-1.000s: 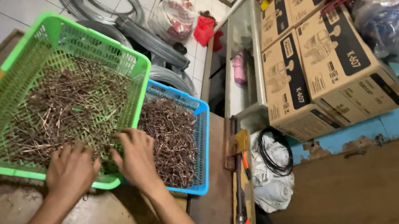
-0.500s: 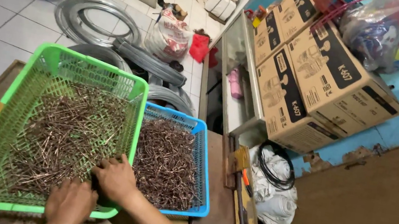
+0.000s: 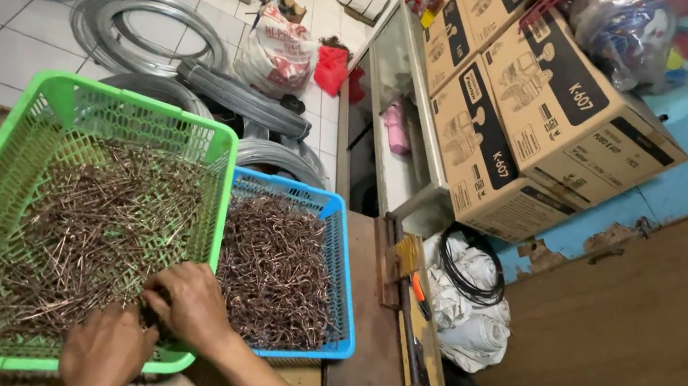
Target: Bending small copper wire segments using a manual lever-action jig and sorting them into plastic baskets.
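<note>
The heap of small brown metal hooks (image 3: 92, 225) is lying spread across the floor of the green basket (image 3: 144, 108), which is sitting on the wooden worktop (image 3: 356, 344) right in front of you. Your right hand (image 3: 191, 302) is resting palm down on the near right part of that heap, fingers bent into the hooks; whether it is gripping any is not something you can tell from here. Your left hand (image 3: 103, 355) is lying over the basket's near rim, touching the right hand, its fingers curled and hidden, so its grip cannot be told either. Just beside the green basket, touching its right wall, the blue basket (image 3: 345, 268) is holding a darker heap of the same hooks. Beyond both baskets, coils of grey wire (image 3: 149, 21) are lying on the tiled floor. To the right, cardboard boxes (image 3: 525, 112) are sitting stacked against the blue wall.
</note>
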